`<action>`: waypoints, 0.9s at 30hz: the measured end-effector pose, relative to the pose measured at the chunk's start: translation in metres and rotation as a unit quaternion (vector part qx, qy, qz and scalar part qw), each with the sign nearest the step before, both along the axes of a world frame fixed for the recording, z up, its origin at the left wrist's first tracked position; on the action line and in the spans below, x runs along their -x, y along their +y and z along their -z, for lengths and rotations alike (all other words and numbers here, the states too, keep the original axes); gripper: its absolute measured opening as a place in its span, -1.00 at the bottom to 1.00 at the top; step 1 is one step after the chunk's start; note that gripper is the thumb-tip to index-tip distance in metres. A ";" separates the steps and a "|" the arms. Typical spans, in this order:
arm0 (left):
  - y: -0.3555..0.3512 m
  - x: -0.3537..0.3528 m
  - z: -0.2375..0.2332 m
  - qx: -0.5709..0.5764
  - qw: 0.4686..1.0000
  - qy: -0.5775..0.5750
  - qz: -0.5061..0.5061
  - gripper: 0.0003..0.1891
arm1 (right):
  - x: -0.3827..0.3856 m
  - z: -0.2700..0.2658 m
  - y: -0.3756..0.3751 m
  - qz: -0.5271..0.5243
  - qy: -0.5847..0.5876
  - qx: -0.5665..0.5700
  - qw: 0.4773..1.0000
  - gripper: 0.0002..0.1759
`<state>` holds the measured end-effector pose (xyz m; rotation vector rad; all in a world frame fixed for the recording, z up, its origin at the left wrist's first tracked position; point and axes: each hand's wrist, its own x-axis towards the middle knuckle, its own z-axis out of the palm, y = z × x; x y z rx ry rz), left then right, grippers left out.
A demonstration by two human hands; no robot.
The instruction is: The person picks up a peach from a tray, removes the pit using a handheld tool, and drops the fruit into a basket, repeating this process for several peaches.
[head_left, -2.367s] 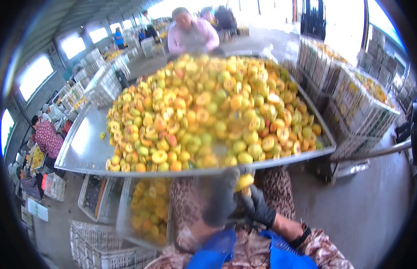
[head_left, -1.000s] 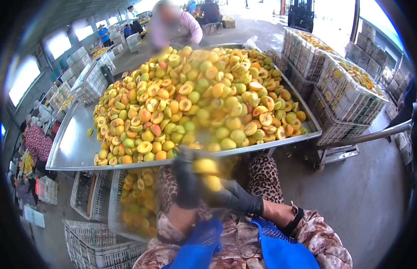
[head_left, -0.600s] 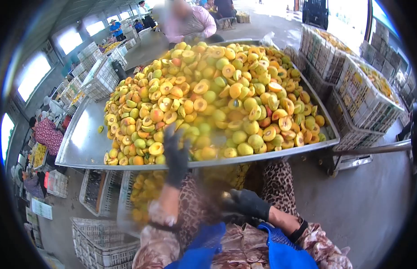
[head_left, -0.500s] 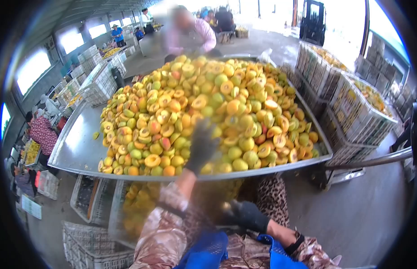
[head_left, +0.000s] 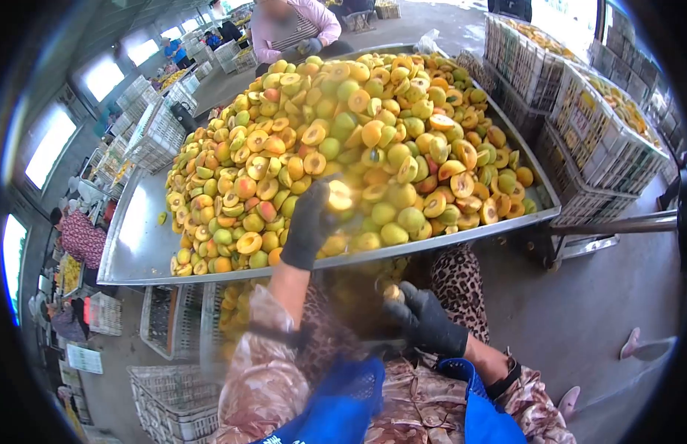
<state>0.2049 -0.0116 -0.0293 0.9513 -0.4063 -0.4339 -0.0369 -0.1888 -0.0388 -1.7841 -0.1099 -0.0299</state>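
A large heap of yellow-green and orange peaches (head_left: 247, 177), many cut in half, lies on a metal tray table (head_left: 129, 244) in front of me. My left hand (head_left: 310, 226), in a dark glove, is over the near edge of the heap with its fingers closed on a peach half (head_left: 339, 196), cut face showing. Lower and to the right, my gloved right hand (head_left: 426, 318) is closed around a small tool (head_left: 392, 291) with a pale tip and what looks like a thin loop. Its handle is hidden in the fingers.
Stacked plastic crates (head_left: 598, 133) of fruit stand at the right of the tray. Below the tray are a crate (head_left: 173, 396) and more fruit by my knees. Opposite sits a person in a pink shirt (head_left: 325, 26); other people work at the left.
My left hand has drawn back slightly from the heap and now shows a peach half. My right hand has turned, bringing the small tool into clearer view. The camera view has tilted downward.
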 end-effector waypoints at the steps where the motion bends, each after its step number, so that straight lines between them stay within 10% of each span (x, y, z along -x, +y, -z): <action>1: 0.002 0.022 -0.005 -0.006 1.000 -0.002 -0.003 -0.50 | -0.005 0.006 0.002 -0.001 0.008 -0.010 1.000 -0.59; 16: -0.010 0.116 0.008 -0.288 0.945 -0.063 -0.144 -0.36 | -0.023 -0.005 0.018 -0.017 0.002 -0.071 0.997 -0.56; 27: -0.005 0.129 -0.005 -0.323 0.934 -0.154 0.017 -0.36 | 0.002 0.016 -0.003 -0.147 0.231 -0.262 0.925 -0.52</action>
